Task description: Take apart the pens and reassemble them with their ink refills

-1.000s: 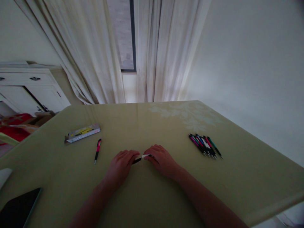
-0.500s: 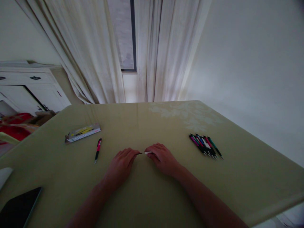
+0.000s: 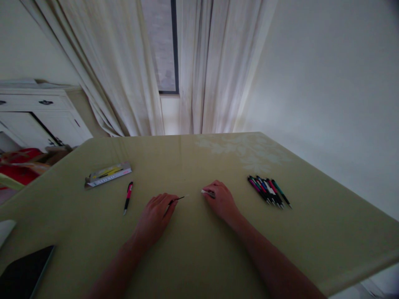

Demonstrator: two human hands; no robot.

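Observation:
My left hand (image 3: 157, 216) rests low over the table, thumb and fingers pinched on a thin dark pen refill (image 3: 178, 199), whose fine pale end points right. Across a gap, my right hand (image 3: 220, 200) is closed on a short pen part with a whitish end (image 3: 203, 191); the fingers hide most of it. To the left of my left hand lies a pink and black pen (image 3: 128, 198), its silver tip toward me. Several pens (image 3: 268, 192) in mixed colours lie side by side to the right of my right hand.
A clear-topped pen box (image 3: 109, 174) with yellow inside lies on the left of the green-covered table (image 3: 199, 257). A dark phone or tablet (image 3: 26, 270) sits at the near left, beside a white object (image 3: 5, 230). Curtains (image 3: 124, 74) hang beyond the far edge.
My hands have moved apart: the right one has gone right and slightly away with its pen part, widening the gap. The refill in my left hand now tilts up and shows more of its length.

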